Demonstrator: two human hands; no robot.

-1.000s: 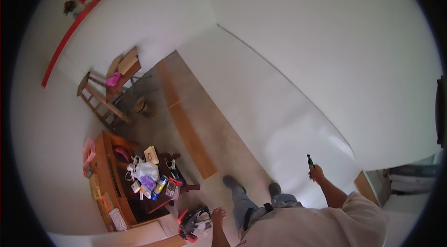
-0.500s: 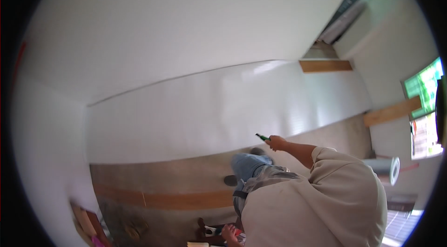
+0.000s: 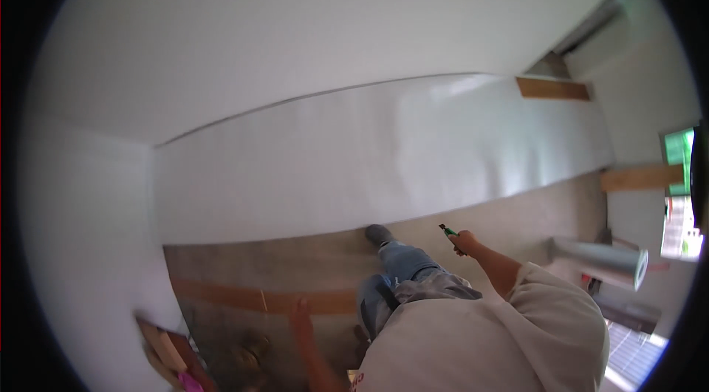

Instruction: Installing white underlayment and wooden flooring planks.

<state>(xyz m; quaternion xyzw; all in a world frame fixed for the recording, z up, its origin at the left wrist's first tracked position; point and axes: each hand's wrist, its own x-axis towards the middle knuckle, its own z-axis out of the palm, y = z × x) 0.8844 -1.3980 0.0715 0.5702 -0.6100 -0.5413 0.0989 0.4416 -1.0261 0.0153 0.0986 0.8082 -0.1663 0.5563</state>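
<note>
My right hand is closed around a slim green hand tool with a dark tip, shaped like a utility knife. It is held out in front of me to the right, over bare floor near the edge of a white sheet. The sheet lies wide across the floor, with ripples in its right half. My left hand hangs low on the left, in front of a wooden plank on the floor. It is smeared by motion, and nothing shows in it.
A wooden board lies at the sheet's far right end. Another board stands out near the window. A pale roll is on the right. Wooden pieces lean at the lower left wall.
My right hand with the green tool has moved right and slightly nearer. My left hand has swung up and left, away from the items by my side. My feet have shifted, and the view has turned.
</note>
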